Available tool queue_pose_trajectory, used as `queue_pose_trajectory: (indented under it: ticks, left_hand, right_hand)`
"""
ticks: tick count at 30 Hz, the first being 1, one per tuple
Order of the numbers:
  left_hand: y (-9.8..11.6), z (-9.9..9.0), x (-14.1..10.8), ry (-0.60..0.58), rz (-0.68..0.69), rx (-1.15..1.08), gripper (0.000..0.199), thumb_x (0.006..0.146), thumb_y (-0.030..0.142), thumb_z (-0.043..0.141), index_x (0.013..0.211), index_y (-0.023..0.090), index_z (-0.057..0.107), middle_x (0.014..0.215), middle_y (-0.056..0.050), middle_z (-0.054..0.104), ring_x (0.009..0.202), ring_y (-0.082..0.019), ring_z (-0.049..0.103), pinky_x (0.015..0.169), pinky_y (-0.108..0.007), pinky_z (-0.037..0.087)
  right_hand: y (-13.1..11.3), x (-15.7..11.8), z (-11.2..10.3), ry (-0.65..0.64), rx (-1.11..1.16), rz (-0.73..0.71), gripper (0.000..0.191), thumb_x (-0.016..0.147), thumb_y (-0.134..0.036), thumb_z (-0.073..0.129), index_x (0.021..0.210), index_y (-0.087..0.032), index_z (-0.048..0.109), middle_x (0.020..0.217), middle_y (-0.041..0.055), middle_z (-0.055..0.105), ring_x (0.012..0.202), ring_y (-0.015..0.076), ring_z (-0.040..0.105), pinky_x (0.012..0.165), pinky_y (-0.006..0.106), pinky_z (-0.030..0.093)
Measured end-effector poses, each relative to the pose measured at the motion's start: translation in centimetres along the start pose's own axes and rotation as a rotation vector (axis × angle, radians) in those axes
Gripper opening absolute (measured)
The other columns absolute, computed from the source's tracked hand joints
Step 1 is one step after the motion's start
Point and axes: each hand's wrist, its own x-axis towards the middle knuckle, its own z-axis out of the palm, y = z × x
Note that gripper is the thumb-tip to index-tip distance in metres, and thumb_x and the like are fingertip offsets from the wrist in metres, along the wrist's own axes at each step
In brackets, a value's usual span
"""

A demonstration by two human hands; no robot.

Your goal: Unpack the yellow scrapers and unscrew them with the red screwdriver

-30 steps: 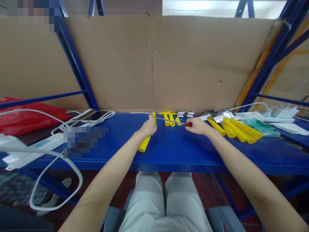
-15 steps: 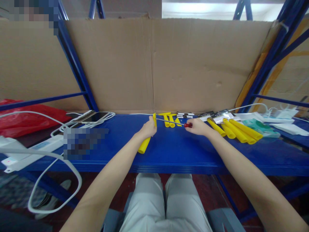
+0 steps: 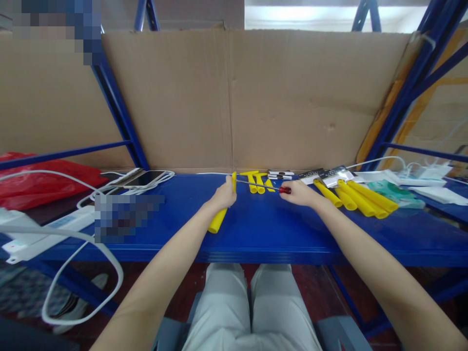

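Note:
My left hand (image 3: 224,195) is closed around a yellow T-shaped plastic handle (image 3: 218,222), whose round grip slants down toward the table's front edge. Its flat crosspiece stands up beside my fingers. In my right hand (image 3: 302,193), also closed, is a screwdriver (image 3: 285,190) with a red handle and a long metal shaft. The shaft points left, and its tip meets the crosspiece, or comes very close to it. Behind the shaft lie two similar yellow T-shaped pieces (image 3: 260,188) and a small flat yellow piece (image 3: 269,185).
Several yellow tube handles (image 3: 365,202) lie at right, near black-and-white packets (image 3: 336,176) and a green plastic bag (image 3: 395,192). At left are a white power strip (image 3: 51,234), looping cables and a red bag (image 3: 51,178). Cardboard (image 3: 292,97) backs the blue table (image 3: 278,229).
Both hands keep almost the same place and hold. The screwdriver still points at the yellow crosspiece. Only a slight shift of the whole view shows.

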Motion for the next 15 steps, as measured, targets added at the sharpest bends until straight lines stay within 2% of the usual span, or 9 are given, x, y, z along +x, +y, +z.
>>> queue_pose_trajectory:
  ticks: [4, 10, 15]
  left_hand:
    - [-0.15, 0.02, 0.1, 0.013, 0.001, 0.003, 0.038, 0.079, 0.013, 0.044, 0.115, 0.013, 0.03, 0.099, -0.019, 0.064, 0.072, -0.022, 0.067, 0.064, -0.031, 0.05]
    - [-0.13, 0.08, 0.18, -0.025, 0.0, -0.027, 0.041, 0.079, 0.014, 0.044, 0.117, 0.013, 0.029, 0.098, -0.019, 0.064, 0.059, -0.02, 0.065, 0.055, -0.029, 0.05]
    - [0.01, -0.05, 0.04, -0.04, -0.014, -0.056, 0.042, 0.079, 0.013, 0.043, 0.118, 0.011, 0.028, 0.096, -0.019, 0.064, 0.053, -0.019, 0.063, 0.049, -0.028, 0.049]
  right_hand:
    - [0.29, 0.19, 0.38, -0.003, 0.007, -0.02, 0.01, 0.073, -0.024, 0.049, 0.066, -0.019, 0.055, 0.064, 0.0032, 0.062, 0.059, 0.0147, 0.053, 0.057, 0.024, 0.033]
    - [0.2, 0.39, 0.77, -0.018, -0.065, 0.081, 0.006, 0.068, -0.025, 0.053, 0.064, -0.021, 0.052, 0.062, 0.0023, 0.06, 0.059, 0.0153, 0.053, 0.054, 0.023, 0.031]
    - [-0.11, 0.29, 0.4, -0.032, -0.027, 0.066, 0.007, 0.071, -0.025, 0.05, 0.069, -0.02, 0.055, 0.07, 0.0039, 0.064, 0.064, 0.0162, 0.056, 0.057, 0.024, 0.034]
